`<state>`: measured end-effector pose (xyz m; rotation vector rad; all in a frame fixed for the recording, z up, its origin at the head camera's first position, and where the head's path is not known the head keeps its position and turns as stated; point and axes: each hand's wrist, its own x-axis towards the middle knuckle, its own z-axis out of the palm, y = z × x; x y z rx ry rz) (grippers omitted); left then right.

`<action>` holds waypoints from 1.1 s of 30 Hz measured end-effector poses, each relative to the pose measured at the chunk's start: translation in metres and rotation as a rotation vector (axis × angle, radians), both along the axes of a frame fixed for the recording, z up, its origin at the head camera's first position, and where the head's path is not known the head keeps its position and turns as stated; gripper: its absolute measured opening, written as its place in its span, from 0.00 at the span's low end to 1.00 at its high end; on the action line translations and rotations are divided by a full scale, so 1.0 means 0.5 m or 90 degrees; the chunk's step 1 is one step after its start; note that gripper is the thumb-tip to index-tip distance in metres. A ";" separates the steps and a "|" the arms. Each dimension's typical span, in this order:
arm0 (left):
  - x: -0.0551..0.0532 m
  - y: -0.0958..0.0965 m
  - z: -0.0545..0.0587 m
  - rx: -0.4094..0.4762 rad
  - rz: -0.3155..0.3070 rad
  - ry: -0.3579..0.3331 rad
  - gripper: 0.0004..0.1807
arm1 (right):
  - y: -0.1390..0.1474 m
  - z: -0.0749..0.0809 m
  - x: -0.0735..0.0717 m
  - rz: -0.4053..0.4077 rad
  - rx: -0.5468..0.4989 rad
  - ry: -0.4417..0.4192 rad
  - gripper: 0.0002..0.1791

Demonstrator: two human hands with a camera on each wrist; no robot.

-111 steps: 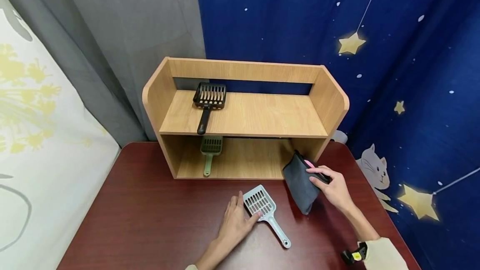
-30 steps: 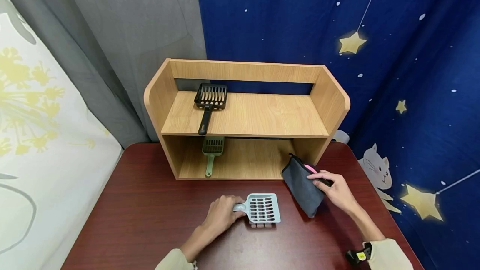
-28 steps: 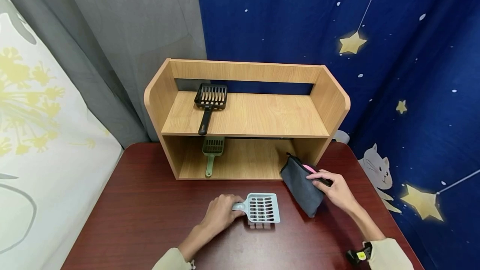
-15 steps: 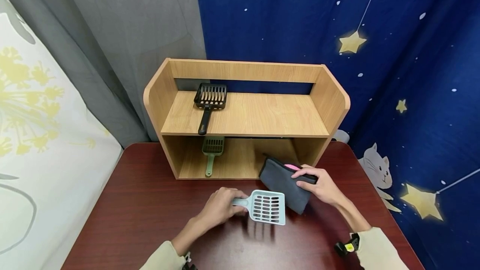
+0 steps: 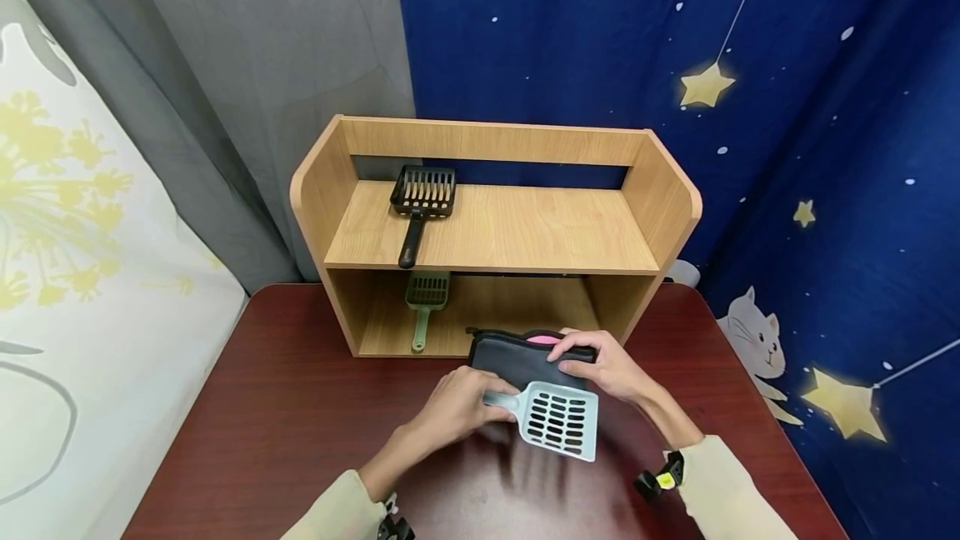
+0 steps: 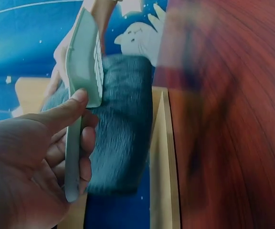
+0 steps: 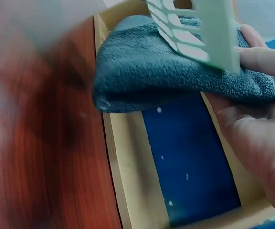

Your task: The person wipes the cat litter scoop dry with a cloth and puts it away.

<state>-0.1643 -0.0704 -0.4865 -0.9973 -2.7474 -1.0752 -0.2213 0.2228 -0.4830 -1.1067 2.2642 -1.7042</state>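
My left hand point(image 5: 461, 402) grips a pale blue litter scoop point(image 5: 558, 422) by its handle, thumb along one side in the left wrist view. The slotted head points right and tilts toward me above the table. Behind it, my right hand point(image 5: 603, 365) pinches the edge of a dark grey zippered pouch point(image 5: 510, 357). Something pink point(image 5: 543, 340) shows at the pouch's opening. The scoop head covers the pouch's lower part in the head view. In the right wrist view the pouch's fuzzy side point(image 7: 132, 62) lies right beside the scoop's slots.
A two-tier wooden shelf point(image 5: 510, 227) stands at the back of the dark red table point(image 5: 300, 432). On its upper board lies a black litter scoop point(image 5: 422, 198); a green litter scoop point(image 5: 427, 298) lies on the lower board. Curtains hang behind.
My left hand has taken the blue scoop by its handle, turned it and lifted it off the table. My right hand has brought the pouch leftward, behind the scoop.
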 end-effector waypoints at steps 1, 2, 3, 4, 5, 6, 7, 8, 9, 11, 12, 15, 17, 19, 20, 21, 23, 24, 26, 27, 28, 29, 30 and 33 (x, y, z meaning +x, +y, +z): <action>-0.001 -0.006 0.000 0.004 0.006 0.001 0.14 | 0.006 0.001 -0.001 0.001 0.008 0.009 0.12; -0.002 -0.014 0.000 0.008 0.014 0.004 0.14 | 0.014 0.002 0.000 -0.002 0.016 0.014 0.12; -0.003 -0.022 -0.001 0.010 0.023 0.005 0.14 | 0.024 0.004 0.000 -0.003 0.024 0.019 0.12; -0.003 -0.031 -0.002 0.010 0.031 0.005 0.14 | 0.033 0.004 0.002 -0.008 0.033 0.018 0.12; -0.004 -0.039 -0.003 0.009 0.038 0.005 0.14 | 0.043 0.004 0.003 -0.012 0.040 0.018 0.12; -0.005 -0.047 -0.004 0.007 0.045 0.004 0.14 | 0.051 0.004 0.003 -0.017 0.044 0.014 0.13; -0.005 -0.054 -0.005 0.006 0.048 0.002 0.14 | 0.057 0.005 0.005 -0.019 0.047 0.008 0.13; -0.006 -0.059 -0.005 0.007 0.047 0.002 0.14 | 0.061 0.006 0.005 -0.023 0.049 0.009 0.13; -0.007 -0.061 -0.005 0.006 0.043 0.003 0.14 | 0.061 0.006 0.004 -0.023 0.049 0.008 0.13; -0.008 -0.059 -0.004 0.006 0.033 0.004 0.14 | 0.053 0.007 0.003 -0.019 0.042 0.011 0.13; -0.009 -0.056 -0.003 0.007 0.028 0.007 0.14 | 0.046 0.008 0.002 -0.016 0.037 0.014 0.13; -0.008 -0.035 0.001 0.003 0.007 0.019 0.15 | 0.013 0.013 -0.002 -0.006 0.029 0.022 0.12; -0.005 -0.022 0.004 0.004 -0.003 0.019 0.15 | -0.008 0.016 -0.004 -0.006 0.026 0.032 0.12; -0.003 -0.015 0.006 0.004 -0.003 0.020 0.15 | -0.021 0.021 -0.005 -0.009 0.029 0.035 0.12; -0.002 -0.015 0.005 0.001 0.008 0.024 0.15 | -0.023 0.022 -0.004 -0.013 0.032 0.040 0.12; -0.001 -0.016 0.004 -0.001 0.022 0.027 0.15 | -0.020 0.023 -0.003 -0.017 0.037 0.042 0.12; 0.001 -0.025 0.001 -0.007 0.052 0.039 0.15 | -0.007 0.022 0.000 -0.020 0.050 0.043 0.12; 0.001 -0.031 -0.002 -0.010 0.066 0.043 0.16 | 0.003 0.021 0.002 -0.027 0.060 0.041 0.12; 0.000 -0.045 -0.006 -0.016 0.095 0.058 0.16 | 0.027 0.020 0.008 -0.057 0.079 0.037 0.12; -0.001 -0.051 -0.008 -0.017 0.103 0.062 0.16 | 0.039 0.020 0.011 -0.069 0.084 0.032 0.12; -0.002 -0.057 -0.010 -0.019 0.111 0.066 0.17 | 0.049 0.020 0.015 -0.082 0.087 0.026 0.12; -0.003 -0.062 -0.011 -0.023 0.119 0.071 0.17 | 0.058 0.021 0.019 -0.097 0.091 0.022 0.11; -0.005 -0.067 -0.012 -0.028 0.129 0.078 0.17 | 0.066 0.023 0.023 -0.113 0.090 0.015 0.11; -0.009 -0.078 -0.013 -0.036 0.167 0.090 0.16 | 0.075 0.029 0.035 -0.162 0.076 0.007 0.11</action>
